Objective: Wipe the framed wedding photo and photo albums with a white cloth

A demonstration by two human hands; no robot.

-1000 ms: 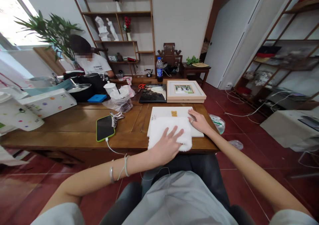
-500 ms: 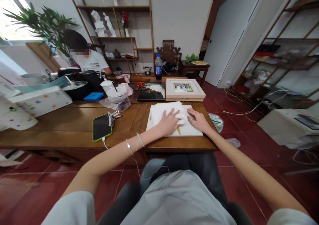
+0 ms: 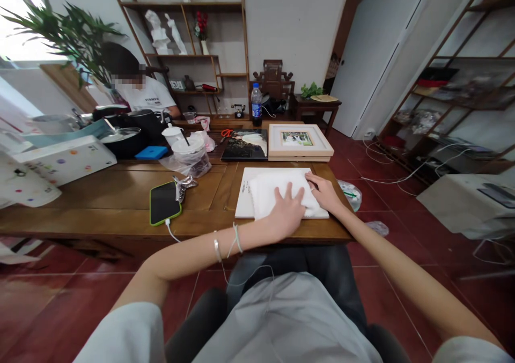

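A white cloth [image 3: 267, 191] lies spread over a thin white board [image 3: 242, 202], which has small dark print along its left side and rests at the table's front edge. My left hand [image 3: 288, 210] presses on the cloth with its fingers spread. At the board's upper right edge is my right hand [image 3: 322, 190], its fingers bent over that edge beside the cloth. The cloth hides most of the board's surface.
Behind the board are a pale wooden picture frame [image 3: 300, 143] and a dark glossy panel [image 3: 245, 145]. A charging phone [image 3: 164, 203], a bagged cup [image 3: 189, 156] and a bottle [image 3: 256, 105] stand or lie leftward and behind. Another person [image 3: 148, 95] sits at the far left.
My left hand has slid the cloth toward me and slightly right across the board, and the cloth now lies flatter. My right hand stays at the board's right edge.
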